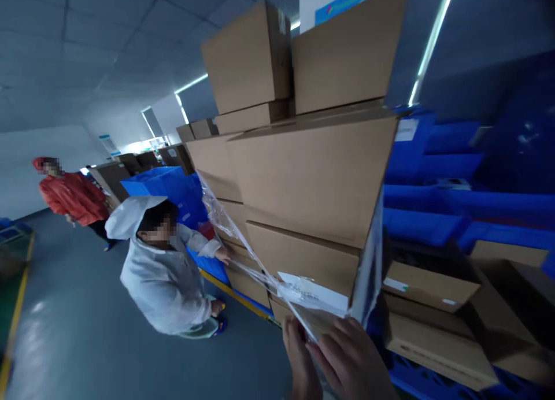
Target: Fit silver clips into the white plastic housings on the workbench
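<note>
Clear stretch wrap runs diagonally down across a tall stack of cardboard boxes to my hands at the lower right. My left hand grips the edge of the wrap with bent fingers. Close beside it, my right hand has its fingers closed on the same film. A white paper sheet lies against a lower box, partly under the wrap. At the left side of the stack, a co-worker's hand touches the film.
A co-worker in a white coat and cap bends beside the stack. Farther left stands a person in red. Blue bins and open cartons are on the right. A yellow line marks the floor.
</note>
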### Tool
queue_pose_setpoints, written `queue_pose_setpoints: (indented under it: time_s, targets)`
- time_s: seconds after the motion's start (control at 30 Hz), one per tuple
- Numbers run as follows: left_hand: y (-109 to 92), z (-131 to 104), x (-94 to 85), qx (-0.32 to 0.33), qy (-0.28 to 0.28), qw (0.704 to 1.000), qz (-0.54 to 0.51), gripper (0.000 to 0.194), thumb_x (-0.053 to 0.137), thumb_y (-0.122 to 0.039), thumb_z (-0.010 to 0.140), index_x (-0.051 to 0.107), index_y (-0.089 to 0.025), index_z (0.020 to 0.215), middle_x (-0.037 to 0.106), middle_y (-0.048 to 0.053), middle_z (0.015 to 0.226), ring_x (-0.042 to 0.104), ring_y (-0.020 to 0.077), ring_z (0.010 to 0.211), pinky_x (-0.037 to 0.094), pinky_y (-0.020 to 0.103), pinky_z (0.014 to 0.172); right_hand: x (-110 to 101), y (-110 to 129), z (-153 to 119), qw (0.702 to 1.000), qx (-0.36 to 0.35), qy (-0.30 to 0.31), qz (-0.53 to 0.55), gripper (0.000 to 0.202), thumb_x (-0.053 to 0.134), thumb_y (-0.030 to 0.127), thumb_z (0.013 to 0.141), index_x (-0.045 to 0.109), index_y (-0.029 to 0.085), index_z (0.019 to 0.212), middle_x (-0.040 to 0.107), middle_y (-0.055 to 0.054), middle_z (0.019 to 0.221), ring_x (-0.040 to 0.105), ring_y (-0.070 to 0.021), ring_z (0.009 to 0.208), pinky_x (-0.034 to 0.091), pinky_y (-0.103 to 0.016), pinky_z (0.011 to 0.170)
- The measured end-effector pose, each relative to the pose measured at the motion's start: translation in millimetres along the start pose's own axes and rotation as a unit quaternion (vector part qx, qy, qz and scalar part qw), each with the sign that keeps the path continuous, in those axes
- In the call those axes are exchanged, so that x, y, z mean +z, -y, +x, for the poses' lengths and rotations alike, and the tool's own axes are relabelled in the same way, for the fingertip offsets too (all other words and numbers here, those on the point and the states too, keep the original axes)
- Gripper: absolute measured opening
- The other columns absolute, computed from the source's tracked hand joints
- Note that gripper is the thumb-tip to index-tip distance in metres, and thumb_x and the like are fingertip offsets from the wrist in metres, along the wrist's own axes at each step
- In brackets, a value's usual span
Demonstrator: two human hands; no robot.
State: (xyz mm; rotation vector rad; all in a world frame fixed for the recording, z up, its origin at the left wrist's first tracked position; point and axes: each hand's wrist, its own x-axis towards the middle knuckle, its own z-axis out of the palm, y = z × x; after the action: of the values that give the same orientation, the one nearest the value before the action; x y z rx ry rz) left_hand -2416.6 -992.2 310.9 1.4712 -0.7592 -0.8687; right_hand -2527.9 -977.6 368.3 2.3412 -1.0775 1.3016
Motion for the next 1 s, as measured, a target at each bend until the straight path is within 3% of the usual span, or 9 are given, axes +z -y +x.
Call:
queue_pose_setpoints:
  time_s: [0.1, 0.13, 0.2, 0.3, 0.4, 0.5, 0.6, 0.8, 1.0]
  targets:
    - [-41.5, -10.3, -4.9, 0.125, -0.157, 0.980, 0.008, 0.040, 0.041, -0.066, 0.086, 0.046, -0.028, 0.072, 0.049, 0.004, 0.074, 0.059, 0.0269, 0.075, 0.055, 0.050, 0.078, -9.0, 3.3, -7.1, 1.000, -0.002, 0.010, -0.004, 0.033, 0.043, 0.022, 0.101, 0.052, 0.020, 0.069, 0.054, -0.002, 0.066, 0.052, -0.0196, 0.075, 0.036, -0.038, 0.083]
    - [-68.6, -10.1, -2.9, 0.163, -0.166, 0.973, 0.005, 0.037, 0.043, -0.063, 0.088, 0.045, -0.028, 0.075, 0.049, 0.003, 0.077, 0.059, 0.0254, 0.080, 0.054, 0.048, 0.083, -11.5, 3.0, -8.6, 1.000, 0.001, 0.029, -0.006, 0.032, 0.045, 0.021, 0.100, 0.053, 0.019, 0.070, 0.055, -0.003, 0.066, 0.052, -0.0196, 0.074, 0.036, -0.038, 0.081]
    - [-135.6, -7.7, 11.3, 0.364, -0.142, 0.917, 0.080, 0.030, 0.050, -0.054, 0.090, 0.049, -0.026, 0.082, 0.054, 0.005, 0.084, 0.059, 0.0245, 0.087, 0.052, 0.046, 0.086, -15.1, 0.3, -11.7, 0.997, 0.009, 0.074, -0.014, 0.027, 0.050, 0.021, 0.098, 0.056, 0.018, 0.071, 0.057, -0.003, 0.067, 0.054, -0.0200, 0.073, 0.035, -0.037, 0.079]
    - [-237.6, -3.7, 66.4, 0.599, -0.076, 0.772, 0.200, 0.038, 0.057, -0.052, 0.090, 0.059, -0.020, 0.109, 0.061, 0.014, 0.113, 0.057, 0.0284, 0.112, 0.047, 0.047, 0.100, -20.1, -7.8, -19.1, 0.993, 0.003, 0.115, -0.023, 0.025, 0.056, 0.026, 0.096, 0.058, 0.017, 0.072, 0.059, -0.005, 0.065, 0.057, -0.0200, 0.069, 0.036, -0.037, 0.076]
    - [-301.0, -0.4, 156.5, 0.699, 0.005, 0.644, 0.312, 0.082, 0.060, -0.073, 0.080, 0.049, -0.019, 0.140, 0.048, 0.018, 0.146, 0.039, 0.0358, 0.141, 0.032, 0.054, 0.118, -33.0, -22.9, -30.5, 0.993, 0.001, 0.120, -0.007, 0.029, 0.055, 0.031, 0.096, 0.057, 0.018, 0.071, 0.060, -0.004, 0.062, 0.057, -0.0184, 0.061, 0.035, -0.033, 0.069]
    - [-316.1, 11.2, 240.9, 0.695, -0.004, 0.615, 0.373, 0.102, 0.068, -0.072, 0.072, 0.039, -0.015, 0.151, 0.036, 0.017, 0.158, 0.012, 0.0441, 0.153, 0.005, 0.068, 0.123, -53.3, -51.4, -44.2, 0.992, 0.015, 0.122, 0.019, 0.030, 0.052, 0.035, 0.096, 0.055, 0.019, 0.071, 0.060, -0.003, 0.060, 0.055, -0.0168, 0.053, 0.030, -0.030, 0.059]
    - [-308.4, 30.2, 282.7, 0.665, -0.069, 0.637, 0.384, 0.074, 0.065, -0.047, 0.083, 0.045, -0.019, 0.148, 0.046, 0.012, 0.153, 0.012, 0.0435, 0.153, -0.005, 0.070, 0.122, -73.3, -92.5, -58.2, 0.989, 0.039, 0.126, 0.061, 0.035, 0.044, 0.034, 0.099, 0.054, 0.020, 0.068, 0.058, -0.002, 0.054, 0.050, -0.0156, 0.045, 0.022, -0.031, 0.052]
    - [-305.5, 48.4, 291.3, 0.640, -0.087, 0.658, 0.387, 0.052, 0.055, -0.031, 0.090, 0.053, -0.021, 0.141, 0.045, 0.008, 0.154, 0.004, 0.0389, 0.156, -0.012, 0.066, 0.124, -107.5, -171.8, -85.9, 0.968, 0.049, 0.170, 0.176, 0.047, 0.026, 0.035, 0.107, 0.051, 0.020, 0.068, 0.056, 0.001, 0.056, 0.051, -0.0119, 0.048, 0.023, -0.030, 0.053]
    - [-304.4, 50.3, 296.9, 0.628, -0.097, 0.663, 0.395, 0.050, 0.056, -0.032, 0.091, 0.054, -0.020, 0.139, 0.045, 0.008, 0.154, 0.003, 0.0379, 0.156, -0.012, 0.067, 0.124, -117.3, -200.8, -105.0, 0.964, 0.054, 0.136, 0.220, 0.051, 0.020, 0.035, 0.110, 0.047, 0.020, 0.068, 0.055, 0.002, 0.059, 0.054, -0.0105, 0.054, 0.031, -0.027, 0.061]
